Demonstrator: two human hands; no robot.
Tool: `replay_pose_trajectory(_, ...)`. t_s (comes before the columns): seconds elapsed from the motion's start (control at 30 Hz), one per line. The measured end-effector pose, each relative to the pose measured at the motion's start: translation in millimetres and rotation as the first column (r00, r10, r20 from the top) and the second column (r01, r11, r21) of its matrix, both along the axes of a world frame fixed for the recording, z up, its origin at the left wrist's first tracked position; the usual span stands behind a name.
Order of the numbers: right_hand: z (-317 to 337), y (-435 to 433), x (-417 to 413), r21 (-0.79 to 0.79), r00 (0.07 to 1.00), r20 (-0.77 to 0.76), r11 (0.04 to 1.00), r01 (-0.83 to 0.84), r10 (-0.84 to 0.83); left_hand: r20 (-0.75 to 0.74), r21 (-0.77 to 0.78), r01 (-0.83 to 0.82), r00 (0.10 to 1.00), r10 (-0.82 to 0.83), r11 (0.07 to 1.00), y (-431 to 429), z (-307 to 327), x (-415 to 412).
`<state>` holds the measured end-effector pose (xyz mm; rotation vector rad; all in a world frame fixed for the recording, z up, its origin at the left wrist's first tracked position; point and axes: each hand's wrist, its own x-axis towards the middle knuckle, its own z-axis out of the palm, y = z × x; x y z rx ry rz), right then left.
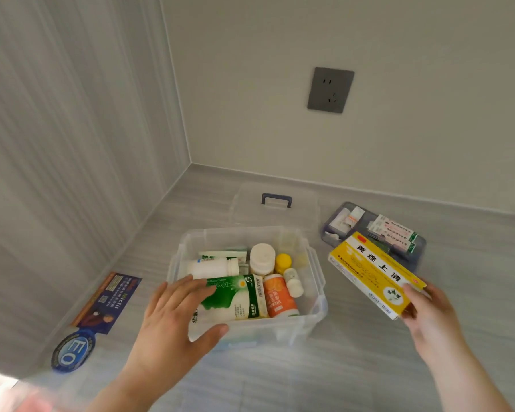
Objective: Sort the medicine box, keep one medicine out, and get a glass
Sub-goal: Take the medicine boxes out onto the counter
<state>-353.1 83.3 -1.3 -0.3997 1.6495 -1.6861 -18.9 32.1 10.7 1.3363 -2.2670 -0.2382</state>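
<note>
A clear plastic medicine box (317, 281) stands open on the grey surface. Inside are white bottles, a yellow-capped bottle (283, 262), an orange bottle (278, 297) and a green-and-white carton (238, 298). My left hand (173, 319) grips the left end of that carton at the box's front edge. My right hand (428, 310) holds a yellow medicine box (372, 272) in the air to the right of the clear box. No glass is in view.
The box's clear lid with a blue handle (276, 200) lies behind it. A dark inner tray (333, 230) with small packets sits at the right. Stickers (107, 301) lie along the left wall. A grey wall socket (330, 90) is above.
</note>
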Motion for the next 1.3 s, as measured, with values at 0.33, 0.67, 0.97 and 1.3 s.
replay_pose_trajectory(0.33,-45,-18,-7,0.449,0.92,-0.356,0.893,0.014,0.164,-0.233,-0.061,-0.014,0.973,-0.001,0.998,5,-10,-6)
replay_pose_trajectory(0.67,14,-37,25,0.312,0.726,-0.663,0.949,0.047,0.182,0.005,0.075,-0.064,0.998,0.064,0.995,9,-4,6)
replay_pose_trajectory(0.97,63,-64,147,0.6,0.062,-0.536,0.431,-0.674,0.842,0.029,0.106,-0.134,0.991,0.132,0.985,10,-9,7)
replay_pose_trajectory(1.3,35,-80,175,0.678,0.246,-0.544,0.593,-0.435,0.802,0.043,0.164,-0.118,0.993,0.113,0.979,9,-5,9)
